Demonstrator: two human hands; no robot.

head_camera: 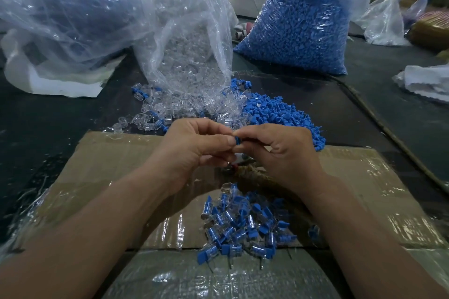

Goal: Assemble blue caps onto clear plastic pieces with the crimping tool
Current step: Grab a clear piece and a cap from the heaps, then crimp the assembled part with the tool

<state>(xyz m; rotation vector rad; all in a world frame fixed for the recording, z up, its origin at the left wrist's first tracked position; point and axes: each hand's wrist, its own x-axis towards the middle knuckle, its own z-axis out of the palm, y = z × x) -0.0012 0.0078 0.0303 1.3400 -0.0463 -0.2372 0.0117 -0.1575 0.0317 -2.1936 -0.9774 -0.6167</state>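
My left hand [196, 145] and my right hand [279, 150] meet above a taped cardboard box [116, 165]. Between their fingertips sits a small blue cap [237, 141]; both hands pinch it, and any clear piece under the fingers is hidden. Just below the hands a tool with a cord-wrapped handle [252, 173] lies on the box, mostly covered. A heap of assembled blue-and-clear pieces [245, 226] lies nearer to me on the box. Loose blue caps [279, 111] and loose clear pieces [155, 114] are spread beyond the hands.
An open bag of clear pieces [194, 39] stands behind the hands, a full bag of blue caps [303, 24] at the back right, and a large crumpled plastic bag [68, 12] at the back left. A cord [388, 131] runs along the right. White cloth [427, 80] lies far right.
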